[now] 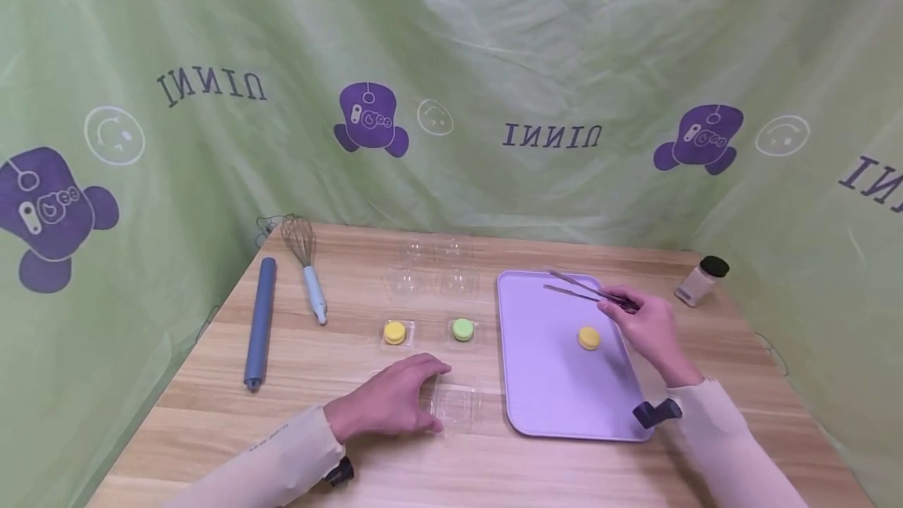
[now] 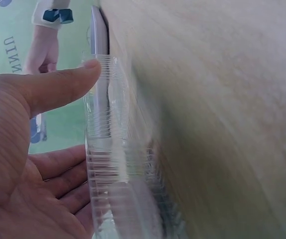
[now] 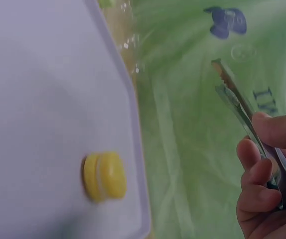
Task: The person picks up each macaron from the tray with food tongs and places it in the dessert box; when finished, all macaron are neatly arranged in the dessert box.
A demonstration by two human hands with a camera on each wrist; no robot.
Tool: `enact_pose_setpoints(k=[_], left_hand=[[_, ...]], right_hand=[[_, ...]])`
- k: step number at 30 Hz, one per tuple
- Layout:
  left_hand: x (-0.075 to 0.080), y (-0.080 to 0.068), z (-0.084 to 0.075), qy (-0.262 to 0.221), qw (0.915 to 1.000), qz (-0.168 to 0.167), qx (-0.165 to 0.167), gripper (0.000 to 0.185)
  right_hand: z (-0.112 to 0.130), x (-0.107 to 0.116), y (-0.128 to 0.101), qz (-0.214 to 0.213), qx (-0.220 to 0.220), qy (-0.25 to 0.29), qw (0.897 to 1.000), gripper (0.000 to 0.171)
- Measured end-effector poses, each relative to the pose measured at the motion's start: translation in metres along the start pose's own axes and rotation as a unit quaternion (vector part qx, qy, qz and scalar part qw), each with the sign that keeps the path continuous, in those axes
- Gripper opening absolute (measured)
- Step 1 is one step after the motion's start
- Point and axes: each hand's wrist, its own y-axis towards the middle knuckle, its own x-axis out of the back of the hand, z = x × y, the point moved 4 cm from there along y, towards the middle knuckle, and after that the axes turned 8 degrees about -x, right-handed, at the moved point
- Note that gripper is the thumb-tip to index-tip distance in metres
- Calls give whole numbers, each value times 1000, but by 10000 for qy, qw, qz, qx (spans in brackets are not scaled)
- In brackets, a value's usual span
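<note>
My left hand (image 1: pixel 391 398) holds a clear plastic box (image 1: pixel 457 406) at the table's front, thumb at one edge and fingers along the other side. In the left wrist view the ridged wall of the box (image 2: pixel 103 129) stands close to the palm. My right hand (image 1: pixel 649 328) grips metal tongs (image 1: pixel 584 285) above a purple tray (image 1: pixel 543 382). The tongs' tips are apart, with nothing between them. Below, a yellow macaron (image 1: pixel 589 338) sits on the tray; in the right wrist view this macaron (image 3: pixel 104 177) shows its pale filling.
Beyond the left hand, a yellow macaron (image 1: pixel 394 332) and a green macaron (image 1: pixel 462 329) sit in clear plastic holders. Several clear plastic pieces (image 1: pixel 407 281) lie behind them. A rolling pin (image 1: pixel 260 324) and whisk (image 1: pixel 315 294) lie left; a black-lidded jar (image 1: pixel 701 281) stands right.
</note>
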Motion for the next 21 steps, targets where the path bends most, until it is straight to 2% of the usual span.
enact_pose_setpoints(k=[6,12,16,21], left_hand=[[0,1,0,1,10000,50,41,83],[1,2,-1,34,9999,69,64,82],[1,2,-1,-6,9999,69,92,82],[2,2,-1,14,9999,51,92,82]], right_hand=[[-37,12,-1,471,-248,-145,9985,29],[-67,17,-6,1092,-537,-397,9918,30],[-80,19,-13,1274,-543,-478,9892,29],[-85,21,-19,1396,-612,-566,9867,29]])
